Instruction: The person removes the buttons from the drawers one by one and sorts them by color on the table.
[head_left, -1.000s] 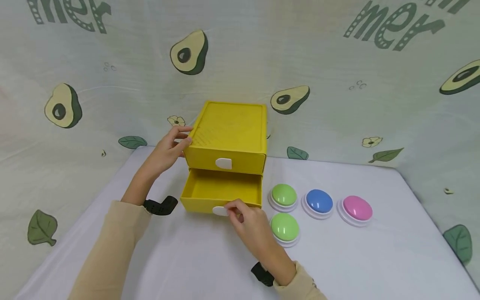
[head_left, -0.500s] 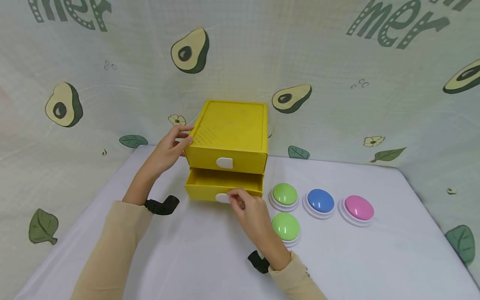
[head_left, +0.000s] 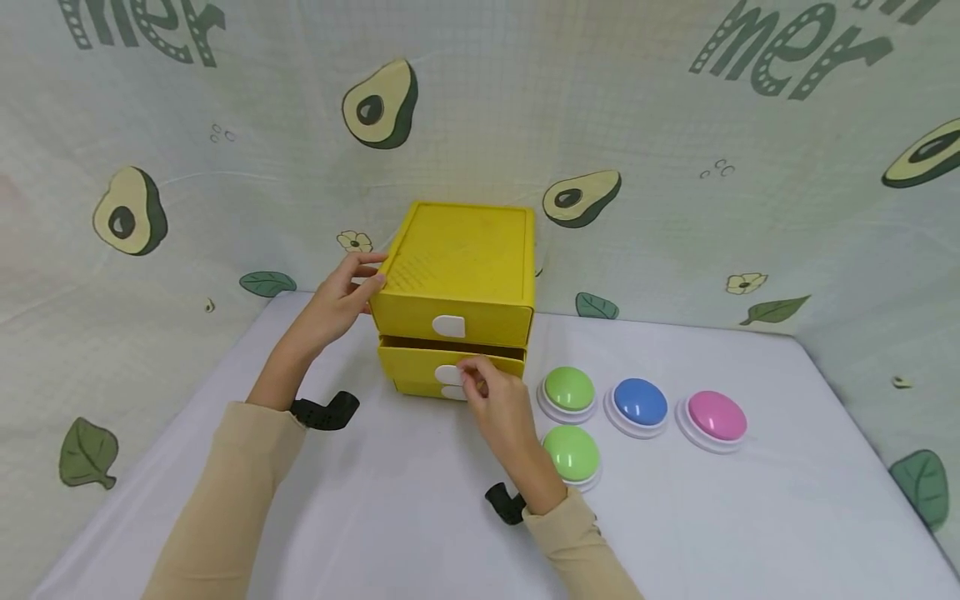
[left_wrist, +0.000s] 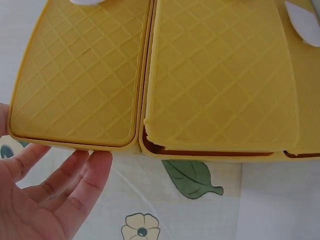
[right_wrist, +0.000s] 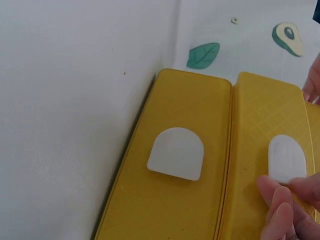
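A yellow plastic drawer cabinet (head_left: 468,250) stands against the cloth backdrop. Its middle drawer (head_left: 408,365) sticks out slightly, a narrow dark gap showing along its top. My right hand (head_left: 504,408) pinches the white drawer handle (right_wrist: 287,157) between thumb and fingers. Beside that, in the right wrist view, the bottom drawer's white handle (right_wrist: 176,152) is free. The top drawer (head_left: 397,317) sits flush. My left hand (head_left: 337,302) rests against the cabinet's upper left edge; in the left wrist view its fingers (left_wrist: 82,192) lie extended along the side.
Right of the cabinet are two green buttons (head_left: 568,388), a blue button (head_left: 641,402) and a pink button (head_left: 716,417), all on white bases. A white cloth covers the table (head_left: 390,508). Behind hangs a backdrop (head_left: 480,100) printed with avocados and leaves.
The middle drawer has slid back into the cabinet, from well out to nearly in, with my right hand moving along on its handle. My left hand has stayed in place.
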